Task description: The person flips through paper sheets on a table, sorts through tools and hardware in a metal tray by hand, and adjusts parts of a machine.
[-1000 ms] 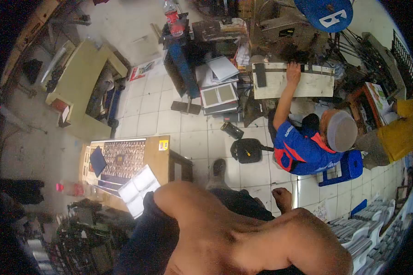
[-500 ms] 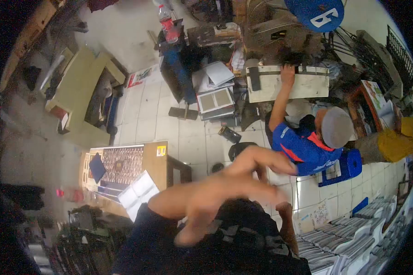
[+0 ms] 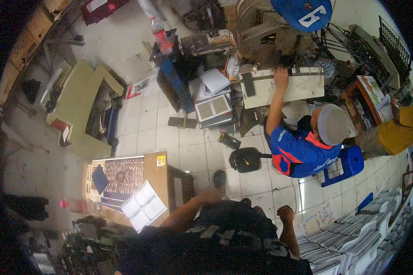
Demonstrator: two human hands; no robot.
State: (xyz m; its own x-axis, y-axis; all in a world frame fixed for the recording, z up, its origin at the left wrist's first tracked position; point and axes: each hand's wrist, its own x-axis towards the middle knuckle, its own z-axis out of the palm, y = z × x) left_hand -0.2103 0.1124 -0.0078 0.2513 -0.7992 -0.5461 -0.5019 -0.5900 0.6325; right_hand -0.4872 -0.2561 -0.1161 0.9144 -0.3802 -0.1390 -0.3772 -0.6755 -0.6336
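My left hand (image 3: 211, 196) is low in front of my dark shirt, at the end of a forearm that passes beside the desk. It is smeared by motion, so its fingers cannot be read. My right hand (image 3: 285, 213) hangs at my right side above the tiled floor, fingers curled in, with nothing visible in it. An open booklet of white pages (image 3: 143, 207) lies on the wooden desk (image 3: 155, 176), near my left forearm. A dark shoe (image 3: 219, 178) shows on the floor just beyond my left hand.
A black bag (image 3: 245, 159) lies on the floor ahead. A person in a blue shirt (image 3: 303, 153) sits on a blue stool (image 3: 352, 166), one hand on a white panel (image 3: 303, 87). Stacked papers (image 3: 339, 243) fill the lower right; a pile of folders (image 3: 213, 107) stands ahead.
The blurred bare arm that stretched across the view has drawn back down to the left, uncovering the bag and shoe. My right hand stays at my side. The view has shifted slightly.
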